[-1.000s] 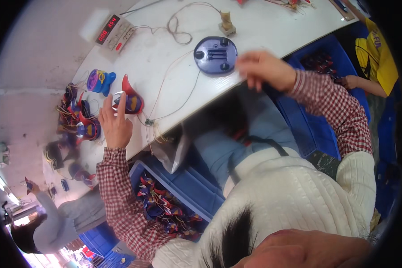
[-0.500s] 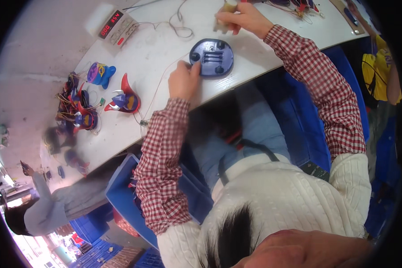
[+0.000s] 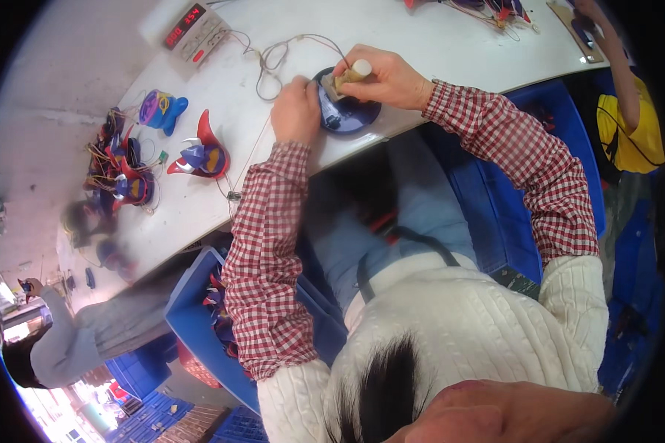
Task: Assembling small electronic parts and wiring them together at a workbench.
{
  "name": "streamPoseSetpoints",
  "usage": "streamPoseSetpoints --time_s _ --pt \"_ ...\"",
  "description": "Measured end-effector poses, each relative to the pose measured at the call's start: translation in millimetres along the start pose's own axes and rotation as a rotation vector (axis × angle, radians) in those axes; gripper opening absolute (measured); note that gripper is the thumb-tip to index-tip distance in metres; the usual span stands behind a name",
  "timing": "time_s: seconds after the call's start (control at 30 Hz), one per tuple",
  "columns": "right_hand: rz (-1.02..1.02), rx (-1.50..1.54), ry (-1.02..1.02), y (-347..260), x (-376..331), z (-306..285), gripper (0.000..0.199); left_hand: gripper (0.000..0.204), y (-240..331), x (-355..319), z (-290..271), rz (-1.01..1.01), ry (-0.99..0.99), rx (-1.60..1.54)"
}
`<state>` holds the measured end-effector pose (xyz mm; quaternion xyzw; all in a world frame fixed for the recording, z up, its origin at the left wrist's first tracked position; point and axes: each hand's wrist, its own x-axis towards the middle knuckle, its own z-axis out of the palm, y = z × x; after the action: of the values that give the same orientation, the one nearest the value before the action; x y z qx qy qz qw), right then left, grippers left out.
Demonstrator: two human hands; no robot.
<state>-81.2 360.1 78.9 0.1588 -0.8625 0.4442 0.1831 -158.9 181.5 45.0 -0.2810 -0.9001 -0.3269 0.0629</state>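
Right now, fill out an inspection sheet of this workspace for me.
Surface: white table, bearing a power supply with red display at upper left.
Job's things: blue-purple oval base; tan wired fixture over it, contact unclear.
Clutter: red-horned toy, blue-and-purple toy part, heap of wired toy parts, all at left.
Hands: left hand at the base's left edge, grip unclear; right hand holding the fixture.
Cables: dark cable looping beyond the base, apparently reaching the fixture.
Surroundings: blue bin at left; grey-sleeved co-worker left, yellow-clad co-worker right.

Wired parts, a workbench and crates mark a workshop.
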Motion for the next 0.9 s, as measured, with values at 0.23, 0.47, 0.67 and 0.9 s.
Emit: streamPoseSetpoints --time_s 0.23,0.47,0.67,0.9 --pt "-0.035 -0.248 -0.027 -12 -4 10 0.017 0.024 0 5 4 -0.027 0.006 -0.014" --pt "0.154 -0.316 -0.238 -23 13 3 0.018 0.025 10 7 1 -0.039 -0.018 0.031" --pt "0.091 -0.317 -0.22 -27 19 9 0.022 0.024 0 -2 -24 0.048 0.085 -0.004" --pt "-0.014 -0.075 0.127 -53 -28 3 0.026 0.018 -54 -103 -142 -0.135 0.314 -0.178"
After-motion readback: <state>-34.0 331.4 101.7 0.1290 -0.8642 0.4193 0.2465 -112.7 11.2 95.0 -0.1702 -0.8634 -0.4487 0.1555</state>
